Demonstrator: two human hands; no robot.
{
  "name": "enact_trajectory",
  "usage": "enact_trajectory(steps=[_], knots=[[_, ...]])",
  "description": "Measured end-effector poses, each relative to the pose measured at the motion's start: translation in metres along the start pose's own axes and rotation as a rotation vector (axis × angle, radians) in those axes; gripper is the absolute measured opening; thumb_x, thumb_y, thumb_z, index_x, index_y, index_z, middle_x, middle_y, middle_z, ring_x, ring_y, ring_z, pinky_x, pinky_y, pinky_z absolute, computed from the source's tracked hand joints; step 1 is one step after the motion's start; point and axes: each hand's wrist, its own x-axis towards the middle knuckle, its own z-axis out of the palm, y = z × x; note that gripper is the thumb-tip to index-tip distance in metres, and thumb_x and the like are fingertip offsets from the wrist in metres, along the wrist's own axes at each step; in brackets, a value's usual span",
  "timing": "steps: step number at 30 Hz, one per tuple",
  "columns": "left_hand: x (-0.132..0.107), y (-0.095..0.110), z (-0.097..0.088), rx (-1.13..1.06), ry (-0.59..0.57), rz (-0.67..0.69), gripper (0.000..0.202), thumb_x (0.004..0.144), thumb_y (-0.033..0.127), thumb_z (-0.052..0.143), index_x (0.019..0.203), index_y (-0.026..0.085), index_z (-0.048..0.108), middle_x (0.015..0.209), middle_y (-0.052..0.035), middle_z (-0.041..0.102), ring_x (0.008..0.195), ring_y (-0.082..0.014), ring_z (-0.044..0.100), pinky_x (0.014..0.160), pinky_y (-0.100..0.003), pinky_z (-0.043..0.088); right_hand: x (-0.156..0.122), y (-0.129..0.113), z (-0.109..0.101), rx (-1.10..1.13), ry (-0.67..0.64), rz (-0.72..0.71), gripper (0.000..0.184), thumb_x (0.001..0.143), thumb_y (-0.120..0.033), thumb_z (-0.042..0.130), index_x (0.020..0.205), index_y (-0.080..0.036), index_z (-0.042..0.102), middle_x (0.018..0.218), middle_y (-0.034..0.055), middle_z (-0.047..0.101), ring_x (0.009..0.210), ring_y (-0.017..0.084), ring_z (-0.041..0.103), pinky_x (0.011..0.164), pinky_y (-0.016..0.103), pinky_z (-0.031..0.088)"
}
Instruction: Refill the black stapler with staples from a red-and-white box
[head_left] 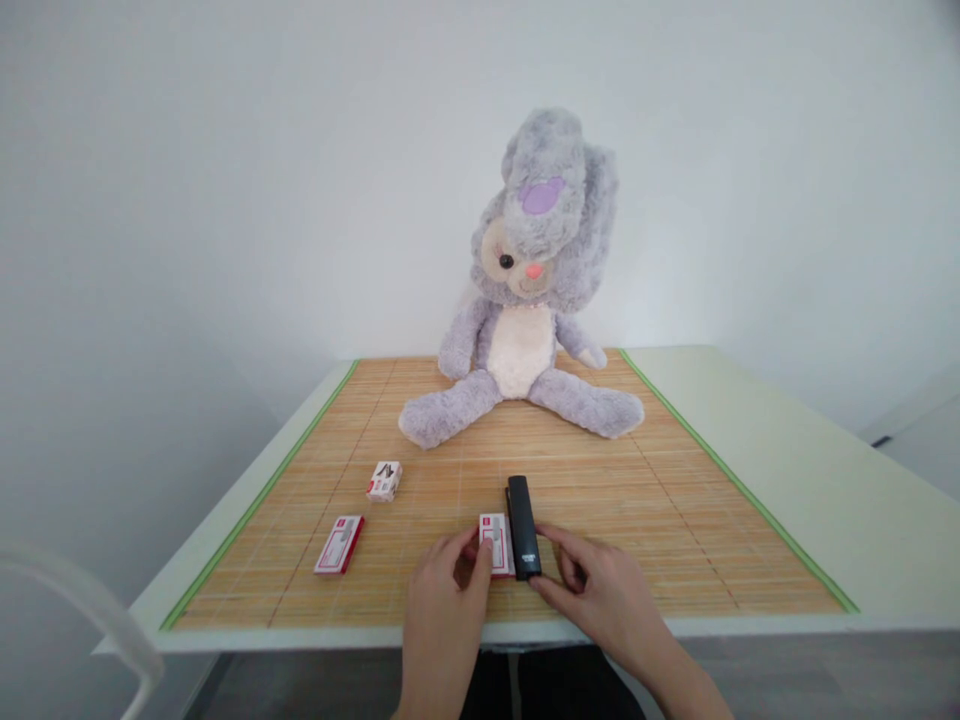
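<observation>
My left hand (446, 605) pinches the left side of a small red and white staple box (493, 545), its thumb on the box's face. Right beside that box stands a black stapler (523, 528), lying lengthwise away from me, its long side against or very near the box. The fingers of my right hand (600, 590) close on the stapler, the index finger at its right side and the thumb at its near end. Farther left lie a similar red and white box (340, 545), slightly turned, and a smaller white box with dark printing (385, 481).
A grey-lilac plush rabbit (523, 350) sits at the back against the white wall, legs spread. Beneath everything is a bamboo mat (600, 480) with green edging on a pale table (787, 450). A curved white bar (82, 590) rises at the lower left.
</observation>
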Motion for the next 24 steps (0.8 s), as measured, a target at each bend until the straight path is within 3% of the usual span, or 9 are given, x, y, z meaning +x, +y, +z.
enact_trajectory(steps=[9, 15, 21, 24], knots=[[-0.003, 0.013, 0.009, 0.030, -0.021, 0.033, 0.037, 0.100, 0.048, 0.049, 0.101, 0.024, 0.077, 0.095, -0.0063, 0.075, 0.085, -0.0229, 0.068, 0.079, -0.037, 0.050, -0.001, -0.004, -0.003, 0.012, -0.002, 0.017, 0.042, 0.087, -0.038, 0.073, 0.128, -0.028, 0.067, 0.063, -0.0071, 0.057, 0.062, 0.016, 0.061, 0.063, 0.027, 0.040], [-0.006, 0.023, 0.020, 0.039, -0.023, 0.057, 0.036, 0.101, 0.046, 0.047, 0.099, 0.027, 0.077, 0.094, -0.0063, 0.074, 0.088, -0.0239, 0.068, 0.080, -0.038, 0.051, -0.007, -0.005, -0.003, 0.034, 0.023, 0.074, 0.028, 0.087, -0.038, 0.071, 0.111, -0.025, 0.064, 0.062, -0.0076, 0.057, 0.060, 0.016, 0.060, 0.061, 0.027, 0.040], [-0.009, 0.029, 0.024, 0.098, -0.032, 0.068, 0.037, 0.103, 0.044, 0.043, 0.103, 0.027, 0.076, 0.095, -0.0065, 0.072, 0.091, -0.0251, 0.067, 0.084, -0.041, 0.051, -0.007, -0.006, -0.003, 0.070, 0.023, 0.117, 0.028, 0.087, -0.037, 0.070, 0.108, -0.024, 0.058, 0.062, -0.0084, 0.055, 0.059, 0.016, 0.060, 0.060, 0.027, 0.039], [-0.013, 0.028, 0.019, 0.151, -0.016, 0.116, 0.038, 0.103, 0.046, 0.044, 0.119, 0.027, 0.073, 0.107, -0.0076, 0.072, 0.103, -0.0276, 0.065, 0.094, -0.045, 0.051, -0.006, -0.002, -0.001, 0.119, 0.011, 0.131, 0.032, 0.086, -0.037, 0.070, 0.111, -0.024, 0.056, 0.064, -0.0086, 0.056, 0.059, 0.016, 0.060, 0.060, 0.027, 0.039]])
